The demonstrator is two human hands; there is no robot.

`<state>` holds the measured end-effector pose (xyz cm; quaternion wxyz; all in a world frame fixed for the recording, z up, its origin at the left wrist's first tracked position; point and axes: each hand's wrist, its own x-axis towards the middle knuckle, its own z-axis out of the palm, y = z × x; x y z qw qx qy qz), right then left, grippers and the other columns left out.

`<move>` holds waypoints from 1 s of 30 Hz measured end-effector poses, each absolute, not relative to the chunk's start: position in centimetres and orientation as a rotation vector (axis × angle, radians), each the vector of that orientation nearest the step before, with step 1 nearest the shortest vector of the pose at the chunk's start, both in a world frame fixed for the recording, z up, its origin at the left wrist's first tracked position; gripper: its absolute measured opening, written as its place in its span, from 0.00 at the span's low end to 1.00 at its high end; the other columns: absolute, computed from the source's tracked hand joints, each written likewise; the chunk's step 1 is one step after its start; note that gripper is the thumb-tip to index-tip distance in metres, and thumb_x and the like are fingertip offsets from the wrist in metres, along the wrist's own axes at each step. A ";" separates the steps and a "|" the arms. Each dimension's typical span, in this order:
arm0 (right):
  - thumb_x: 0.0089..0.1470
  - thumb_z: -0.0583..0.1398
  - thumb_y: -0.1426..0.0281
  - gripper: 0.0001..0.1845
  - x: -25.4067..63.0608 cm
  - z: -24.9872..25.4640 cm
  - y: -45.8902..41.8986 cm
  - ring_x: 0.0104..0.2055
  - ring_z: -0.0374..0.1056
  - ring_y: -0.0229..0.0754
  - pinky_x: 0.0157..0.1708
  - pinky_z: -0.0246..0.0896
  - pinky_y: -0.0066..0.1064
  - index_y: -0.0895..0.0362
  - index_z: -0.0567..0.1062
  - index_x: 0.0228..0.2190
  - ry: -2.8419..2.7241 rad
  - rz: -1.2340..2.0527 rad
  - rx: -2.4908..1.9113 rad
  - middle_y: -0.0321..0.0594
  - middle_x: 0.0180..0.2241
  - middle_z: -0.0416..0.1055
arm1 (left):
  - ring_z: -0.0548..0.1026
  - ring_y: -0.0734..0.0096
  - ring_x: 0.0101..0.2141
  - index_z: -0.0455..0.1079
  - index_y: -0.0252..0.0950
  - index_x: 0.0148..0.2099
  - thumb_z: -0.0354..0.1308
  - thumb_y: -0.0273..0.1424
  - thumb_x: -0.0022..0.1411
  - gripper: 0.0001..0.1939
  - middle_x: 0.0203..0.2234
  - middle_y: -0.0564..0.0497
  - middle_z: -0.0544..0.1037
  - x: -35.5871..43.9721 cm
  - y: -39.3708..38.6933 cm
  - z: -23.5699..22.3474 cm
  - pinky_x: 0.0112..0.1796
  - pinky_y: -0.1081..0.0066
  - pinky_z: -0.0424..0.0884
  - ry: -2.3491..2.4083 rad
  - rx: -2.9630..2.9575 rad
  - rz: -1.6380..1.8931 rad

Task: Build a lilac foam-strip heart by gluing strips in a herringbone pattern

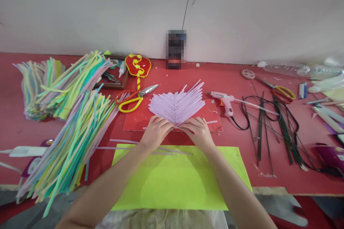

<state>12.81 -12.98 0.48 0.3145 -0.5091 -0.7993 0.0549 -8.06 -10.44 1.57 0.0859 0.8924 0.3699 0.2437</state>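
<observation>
Covering lilac strips partly, both hands perhaps pinch hidden ends.

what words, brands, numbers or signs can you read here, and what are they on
No text can be read.
Dark upright object: pixelated, nothing legible.
Glue gun: any marking is too small to read.
White tube: too small to read.
Lilac strips: no lettering shows.

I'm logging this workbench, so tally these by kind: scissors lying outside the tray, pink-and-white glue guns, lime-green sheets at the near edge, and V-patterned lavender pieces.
Scissors, left pair and right pair: 2
Glue gun: 1
Lime-green sheet: 1
Lavender piece: 1
Total: 5
</observation>
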 end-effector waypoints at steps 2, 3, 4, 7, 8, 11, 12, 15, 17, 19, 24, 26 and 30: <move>0.58 0.59 0.66 0.08 12.7 0.3 -13.0 0.33 0.63 0.39 0.37 0.52 0.35 0.49 0.79 0.32 -2.100 0.175 -1.346 0.35 0.33 0.77 | 0.70 0.71 0.35 0.71 0.38 0.38 0.51 0.31 0.67 0.08 0.30 0.56 0.77 -8.0 -10.4 1.6 0.46 0.66 0.58 1.094 2.665 0.728; 0.57 0.59 0.65 0.07 12.7 0.3 -13.0 0.34 0.63 0.40 0.37 0.52 0.35 0.49 0.79 0.32 -2.101 0.186 -1.345 0.35 0.33 0.77 | 0.70 0.71 0.35 0.71 0.38 0.39 0.51 0.31 0.67 0.08 0.30 0.56 0.77 -8.0 -10.4 1.5 0.46 0.66 0.58 1.089 2.666 0.723; 0.57 0.60 0.65 0.07 12.6 0.3 -13.0 0.34 0.63 0.40 0.37 0.52 0.35 0.49 0.79 0.32 -2.105 0.196 -1.344 0.35 0.33 0.77 | 0.70 0.71 0.36 0.71 0.39 0.39 0.51 0.31 0.67 0.08 0.31 0.56 0.77 -8.0 -10.4 1.5 0.46 0.65 0.58 1.085 2.666 0.713; 0.57 0.60 0.65 0.07 12.5 0.3 -12.9 0.34 0.64 0.40 0.37 0.52 0.35 0.49 0.79 0.32 -2.108 0.202 -1.331 0.35 0.33 0.77 | 0.70 0.71 0.37 0.71 0.40 0.41 0.51 0.31 0.67 0.08 0.32 0.55 0.77 -8.1 -10.4 1.2 0.45 0.65 0.58 1.069 2.680 0.669; 0.57 0.60 0.66 0.07 12.5 0.3 -12.9 0.34 0.64 0.39 0.36 0.52 0.35 0.49 0.79 0.31 -2.108 0.197 -1.318 0.35 0.33 0.77 | 0.70 0.71 0.37 0.71 0.40 0.42 0.51 0.31 0.67 0.07 0.33 0.54 0.77 -8.2 -10.4 1.2 0.45 0.65 0.58 1.057 2.690 0.655; 0.57 0.59 0.67 0.08 12.5 0.3 -12.9 0.34 0.64 0.39 0.35 0.52 0.34 0.48 0.80 0.31 -2.134 0.186 -1.276 0.35 0.32 0.77 | 0.69 0.71 0.37 0.71 0.39 0.41 0.51 0.30 0.67 0.07 0.33 0.54 0.77 -8.4 -10.3 1.1 0.44 0.66 0.59 0.991 2.713 0.620; 0.57 0.59 0.67 0.08 12.5 0.3 -12.9 0.34 0.64 0.38 0.35 0.52 0.34 0.48 0.80 0.31 -2.150 0.187 -1.267 0.35 0.32 0.76 | 0.69 0.71 0.37 0.71 0.39 0.41 0.51 0.29 0.67 0.07 0.34 0.55 0.77 -8.4 -10.3 1.1 0.44 0.66 0.60 0.953 2.720 0.606; 0.58 0.59 0.68 0.10 12.7 0.2 -12.8 0.34 0.63 0.38 0.36 0.51 0.33 0.48 0.80 0.30 -2.200 0.200 -1.233 0.35 0.31 0.75 | 0.70 0.71 0.40 0.72 0.40 0.43 0.52 0.27 0.66 0.08 0.36 0.54 0.77 -8.6 -10.1 1.5 0.46 0.66 0.60 0.826 2.747 0.548; 0.58 0.58 0.70 0.11 12.8 0.0 -12.9 0.35 0.63 0.38 0.36 0.51 0.33 0.48 0.80 0.30 -2.244 0.212 -1.186 0.35 0.31 0.75 | 0.70 0.71 0.42 0.72 0.41 0.44 0.53 0.27 0.65 0.08 0.36 0.55 0.78 -8.6 -10.0 1.7 0.48 0.64 0.59 0.741 2.762 0.511; 0.58 0.58 0.71 0.11 12.9 -0.1 -13.0 0.35 0.63 0.38 0.37 0.51 0.32 0.49 0.80 0.29 -2.291 0.224 -1.140 0.35 0.31 0.75 | 0.69 0.71 0.44 0.72 0.42 0.44 0.53 0.27 0.65 0.09 0.36 0.56 0.78 -8.6 -9.8 1.9 0.51 0.64 0.58 0.667 2.763 0.480; 0.58 0.58 0.70 0.10 12.8 -0.1 -13.1 0.36 0.64 0.37 0.38 0.52 0.33 0.49 0.79 0.29 -2.336 0.268 -1.122 0.35 0.34 0.76 | 0.69 0.71 0.45 0.72 0.42 0.44 0.53 0.26 0.65 0.09 0.36 0.56 0.78 -8.7 -9.5 1.8 0.54 0.63 0.57 0.571 2.746 0.444; 0.58 0.58 0.69 0.09 12.8 0.0 -13.1 0.37 0.65 0.37 0.38 0.52 0.32 0.49 0.79 0.30 -2.329 0.299 -1.127 0.34 0.34 0.76 | 0.69 0.71 0.44 0.72 0.42 0.43 0.53 0.26 0.65 0.09 0.36 0.55 0.78 -8.8 -9.5 1.7 0.54 0.62 0.58 0.588 2.735 0.433; 0.58 0.59 0.67 0.08 12.8 0.3 -13.1 0.36 0.65 0.37 0.38 0.53 0.32 0.48 0.79 0.31 -2.313 0.330 -1.107 0.34 0.33 0.76 | 0.71 0.71 0.41 0.73 0.42 0.42 0.54 0.27 0.65 0.08 0.34 0.55 0.78 -9.0 -9.6 1.5 0.53 0.62 0.59 0.623 2.715 0.419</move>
